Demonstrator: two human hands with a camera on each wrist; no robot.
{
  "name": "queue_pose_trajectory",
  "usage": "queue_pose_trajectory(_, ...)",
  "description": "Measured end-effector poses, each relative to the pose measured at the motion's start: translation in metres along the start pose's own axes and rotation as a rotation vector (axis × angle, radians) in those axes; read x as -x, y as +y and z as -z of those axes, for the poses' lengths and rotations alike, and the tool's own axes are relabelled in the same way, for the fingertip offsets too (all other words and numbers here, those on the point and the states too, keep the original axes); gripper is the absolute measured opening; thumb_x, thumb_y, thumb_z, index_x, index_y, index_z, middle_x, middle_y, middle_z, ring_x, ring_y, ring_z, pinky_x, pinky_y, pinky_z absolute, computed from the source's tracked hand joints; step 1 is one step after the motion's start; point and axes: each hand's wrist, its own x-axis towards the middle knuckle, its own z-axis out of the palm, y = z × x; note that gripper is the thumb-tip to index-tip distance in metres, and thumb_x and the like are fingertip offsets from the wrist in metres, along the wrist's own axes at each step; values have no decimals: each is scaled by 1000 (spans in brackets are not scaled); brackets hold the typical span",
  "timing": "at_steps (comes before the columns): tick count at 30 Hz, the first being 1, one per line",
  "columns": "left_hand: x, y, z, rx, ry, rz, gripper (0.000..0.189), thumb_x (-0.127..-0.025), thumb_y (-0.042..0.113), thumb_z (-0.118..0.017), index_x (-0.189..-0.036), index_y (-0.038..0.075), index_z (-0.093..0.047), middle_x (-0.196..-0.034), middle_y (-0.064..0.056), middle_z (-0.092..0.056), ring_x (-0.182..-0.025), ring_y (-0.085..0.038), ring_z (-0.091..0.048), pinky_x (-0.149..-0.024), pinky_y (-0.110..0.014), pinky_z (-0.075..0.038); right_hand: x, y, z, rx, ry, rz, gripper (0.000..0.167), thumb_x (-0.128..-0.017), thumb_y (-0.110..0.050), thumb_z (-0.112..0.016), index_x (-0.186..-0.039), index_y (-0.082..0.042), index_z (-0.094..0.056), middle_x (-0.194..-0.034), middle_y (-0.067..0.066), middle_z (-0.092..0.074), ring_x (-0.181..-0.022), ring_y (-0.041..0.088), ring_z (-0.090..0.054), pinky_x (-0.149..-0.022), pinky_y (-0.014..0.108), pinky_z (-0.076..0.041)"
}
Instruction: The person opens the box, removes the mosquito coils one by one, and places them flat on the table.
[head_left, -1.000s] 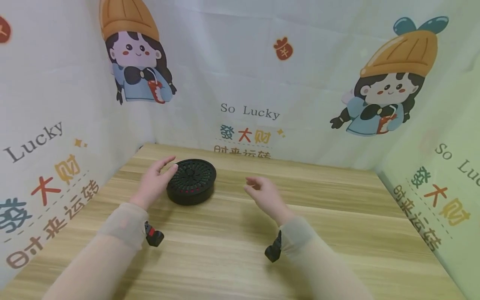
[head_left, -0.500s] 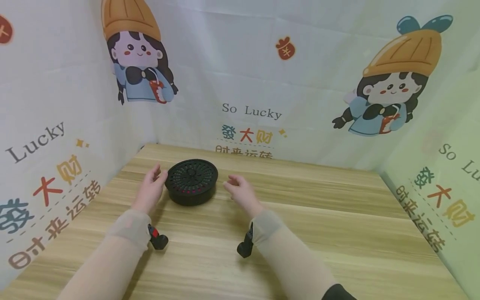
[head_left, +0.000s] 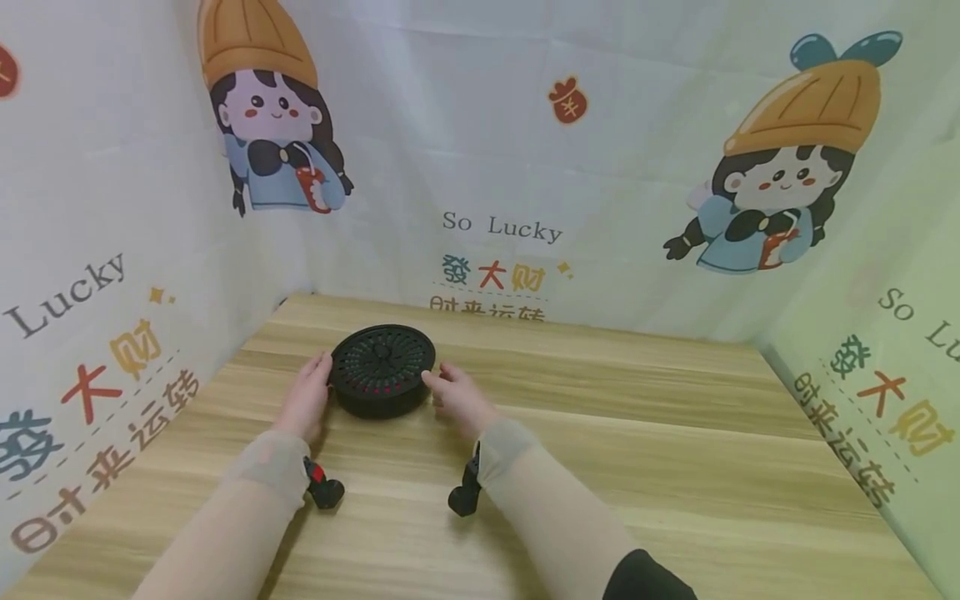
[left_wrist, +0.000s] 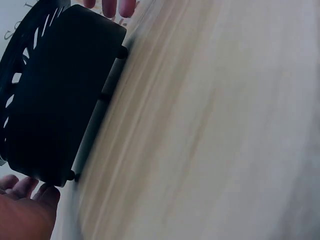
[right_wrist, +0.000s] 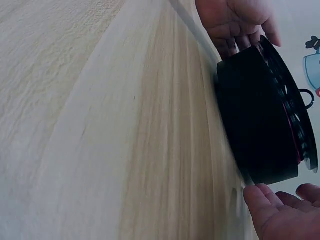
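A round black mosquito coil holder with a slotted lid stands on the wooden table. My left hand lies along its left side, fingertips at the wall. On the opposite side is my right hand, its thumb at the near edge of the lid and its fingers loosely extended. In the left wrist view the dark side wall and small feet show, with left-hand fingers close against the wall. The right wrist view shows a small ring on the lid and right fingertips close to the wall.
The light wooden table spreads in front and to the right. White printed cloth encloses the back and both sides. Each wrist carries a small black camera, one left and one right.
My right hand has moved left across the table to the holder's right side. The left hand has drawn down from above the rim to the left wall. The holder has stayed put.
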Motion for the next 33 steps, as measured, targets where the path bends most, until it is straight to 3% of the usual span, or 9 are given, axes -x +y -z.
queue_pose_trajectory(2,0,-1,-1,8,-17,1,65,-104,43,-26,-154,4,-8,-160,-11,-6,-146,-25,-5,-120,-37,-9,-2,1,-1,-33,-10,-13,67,-100,-23,-53,-151,2,-19,-111,7,-48,-68,11,-37,-62,25,-33)
queue_pose_trajectory(4,1,-2,-1,9,-32,2,64,-105,42,-25,-154,3,-10,-160,-11,-8,-146,-25,-6,-120,-37,-8,-4,3,-3,-27,-5,-20,66,-100,-26,-53,-151,2,-21,-100,4,-47,-66,9,-39,-62,24,-36)
queue_pose_trajectory(8,2,-5,1,5,-48,11,62,-105,41,-23,-153,2,-13,-160,-11,-9,-146,-25,-6,-120,-36,-8,-5,5,-6,-4,0,-34,60,-100,-29,-52,-149,-1,-32,-117,12,-58,-90,18,-56,-84,33,-49)
queue_pose_trajectory(10,2,-6,1,1,-55,6,61,-105,39,-23,-153,2,-14,-160,-11,-10,-146,-26,-6,-120,-37,-8,-5,5,-8,11,0,-32,56,-100,-30,-51,-147,-2,-37,-136,16,-52,-112,25,-55,-98,41,-47)
queue_pose_trajectory(12,1,-7,2,-2,-59,6,61,-105,39,-22,-153,2,-15,-160,-11,-10,-146,-25,-6,-120,-37,-8,-5,4,-10,9,-2,-33,54,-100,-30,-51,-146,-4,-40,-139,18,-50,-119,29,-52,-103,45,-43)
queue_pose_trajectory(17,1,-6,1,-9,-47,9,61,-105,41,-23,-153,3,-18,-160,-10,-13,-146,-25,-7,-120,-37,-8,-3,1,-10,6,12,-31,51,-100,-29,-51,-144,-5,-43,-130,16,-55,-108,24,-54,-98,43,-45)
queue_pose_trajectory(20,2,-4,-4,-11,-36,13,60,-105,41,-26,-152,4,-22,-159,-10,-16,-146,-25,-10,-120,-37,-9,-1,0,-5,-3,19,-30,51,-101,-29,-51,-145,-5,-42,-132,16,-54,-114,27,-53,-100,43,-44)
queue_pose_trajectory(24,4,-3,-15,19,-51,4,58,-105,38,-28,-151,2,-24,-158,-12,-20,-145,-25,-13,-119,-35,-11,3,2,6,-2,37,-29,53,-101,-30,-50,-145,-3,-40,-142,19,-46,-127,33,-46,-106,46,-40)
queue_pose_trajectory(33,7,-3,-47,75,-101,-45,53,-106,28,-27,-146,-6,-31,-153,-18,-29,-143,-27,-21,-119,-35,-15,11,6,39,9,70,-16,59,-101,-31,-49,-147,2,-33,-143,24,-43,-131,37,-42,-109,48,-36)
